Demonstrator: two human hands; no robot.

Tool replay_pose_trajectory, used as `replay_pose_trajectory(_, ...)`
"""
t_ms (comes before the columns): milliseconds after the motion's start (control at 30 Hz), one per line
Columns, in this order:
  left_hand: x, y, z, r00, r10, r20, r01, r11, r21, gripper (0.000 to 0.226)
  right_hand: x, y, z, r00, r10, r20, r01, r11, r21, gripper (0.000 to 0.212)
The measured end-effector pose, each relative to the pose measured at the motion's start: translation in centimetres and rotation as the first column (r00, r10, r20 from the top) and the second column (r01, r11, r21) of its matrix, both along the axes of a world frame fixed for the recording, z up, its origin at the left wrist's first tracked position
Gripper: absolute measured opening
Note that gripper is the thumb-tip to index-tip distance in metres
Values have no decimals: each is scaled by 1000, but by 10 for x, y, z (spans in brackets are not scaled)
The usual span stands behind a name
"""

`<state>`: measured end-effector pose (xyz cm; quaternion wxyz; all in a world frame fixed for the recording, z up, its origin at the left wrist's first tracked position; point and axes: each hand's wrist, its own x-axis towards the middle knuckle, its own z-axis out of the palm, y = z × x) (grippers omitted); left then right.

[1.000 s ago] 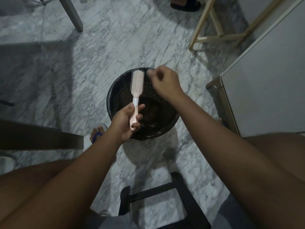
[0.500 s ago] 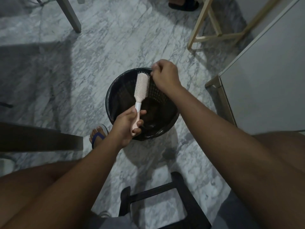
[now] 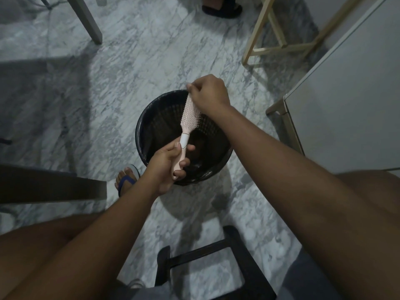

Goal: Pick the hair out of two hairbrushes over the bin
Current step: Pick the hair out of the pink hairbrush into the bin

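Seated person, head view looking down between both knees at a marble floor [image 3: 134, 83]. Black bin [image 3: 151, 126] stands on the floor straight ahead, round, mesh-walled, dark matter at the bottom that is too dim to identify. Pink hairbrush [image 3: 190, 114] held over the bin's mouth, tilted, head pointing away and to the right, bristles facing left and up. Left hand [image 3: 167, 162] wrapped tight around the brush handle, thumb lying along the white collar, fingers curled under the handle's end. Right hand [image 3: 208, 93] at the far tip of the brush head, over the bin's far rim, fingers drawn together in a pinch against the bristles; whether any hair sits between the fingertips cannot be told at this light. Only one brush in view. Left foot in a blue-strapped sandal [image 3: 127, 178] just beside the bin's near left wall. Black stool frame [image 3: 216, 252] on the floor near the person, between the legs. Pale wooden frame [image 3: 279, 45] far right; white cabinet [image 3: 346, 100] beside it.
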<state>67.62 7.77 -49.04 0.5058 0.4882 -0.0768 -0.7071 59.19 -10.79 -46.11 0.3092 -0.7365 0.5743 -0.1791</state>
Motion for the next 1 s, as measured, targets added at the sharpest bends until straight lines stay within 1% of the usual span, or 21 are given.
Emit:
replay_pose_trajectory(33, 1, 1, -1, 1000, 2, -6, -2, 1000, 2, 35, -3, -4, 0, 998, -52, 41, 51, 999, 17, 30)
replay_pose_trajectory(67, 2, 2, -2, 1000, 8, -15, -7, 1000, 4, 35, -6, -8, 0, 987, -118, 108, 111, 992, 68, 31)
replay_pose_trajectory(133, 5, 4, -2, 999, 26, -39, -25, 1000, 8, 34, -10, -11, -6, 945, -222, 240, 165, 958, 236, 29)
replay_pose_trajectory(167, 6, 4, -2, 998, 38, -48, -37, 999, 10, 33, -11, -7, -9, 932, -233, 276, 147, 942, 302, 27)
replay_pose_trajectory(233, 9, 4, -3, 996, 67, -52, -66, 998, 17, 31, -13, 8, -12, 932, -173, 319, 53, 935, 351, 26)
replay_pose_trajectory(300, 10, 2, -5, 995, 92, -42, -91, 996, 26, 32, -20, 26, -8, 938, -43, 344, -85, 933, 348, 25)
replay_pose_trajectory(367, 11, 1, -6, 995, 94, -21, -94, 995, 30, 33, -26, 38, -3, 943, 72, 325, -183, 927, 326, 27)
replay_pose_trajectory(400, 11, 0, -6, 996, 92, -9, -91, 995, 31, 34, -27, 41, -1, 945, 103, 310, -201, 931, 304, 28)
replay_pose_trajectory(467, 9, 0, -6, 995, 97, 5, -97, 995, 37, 34, -26, 40, -2, 957, 124, 264, -192, 948, 253, 21)
replay_pose_trajectory(533, 8, 0, -5, 993, 117, 4, -118, 992, 45, 34, -22, 35, -2, 967, 93, 238, -137, 975, 173, 19)
replay_pose_trajectory(567, 8, 0, -6, 992, 130, 1, -130, 990, 51, 34, -20, 31, -1, 961, 31, 274, -76, 985, 154, 21)
replay_pose_trajectory(633, 9, 1, -6, 988, 154, 0, -154, 986, 63, 35, -21, 20, 4, 914, -119, 389, 53, 983, 177, 21)
replay_pose_trajectory(667, 10, 2, -6, 986, 165, -2, -165, 984, 67, 36, -23, 16, 6, 893, -165, 420, 90, 977, 193, 20)
replay_pose_trajectory(700, 11, 1, -6, 985, 174, -5, -173, 983, 68, 36, -24, 14, 5, 893, -173, 416, 93, 974, 206, 19)
replay_pose_trajectory(733, 11, 1, -6, 984, 179, -9, -178, 982, 68, 37, -25, 14, 4, 911, -142, 386, 57, 973, 222, 21)
replay_pose_trajectory(767, 11, -1, -5, 984, 179, -12, -178, 982, 66, 38, -26, 17, -1, 944, -61, 325, -18, 972, 235, 23)
replay_pose_trajectory(800, 10, -2, -4, 985, 171, -15, -170, 984, 60, 39, -27, 22, -4, 969, 55, 240, -116, 963, 245, 25)
replay_pose_trajectory(833, 10, -3, -3, 988, 155, -16, -154, 987, 52, 38, -28, 29, -7, 974, 166, 155, -203, 943, 264, 31)
replay_pose_trajectory(867, 10, -5, -2, 991, 130, -14, -129, 991, 41, 38, -29, 35, -10, 964, 245, 101, -264, 925, 274, 37)
replay_pose_trajectory(933, 9, -6, 0, 997, 75, -6, -75, 997, 12, 38, -29, 38, -11, 948, 304, 89, -317, 921, 227, 40)
replay_pose_trajectory(1000, 11, -7, -1, 999, 51, 5, -51, 999, -7, 38, -31, 36, -7, 939, 327, 104, -341, 921, 187, 34)
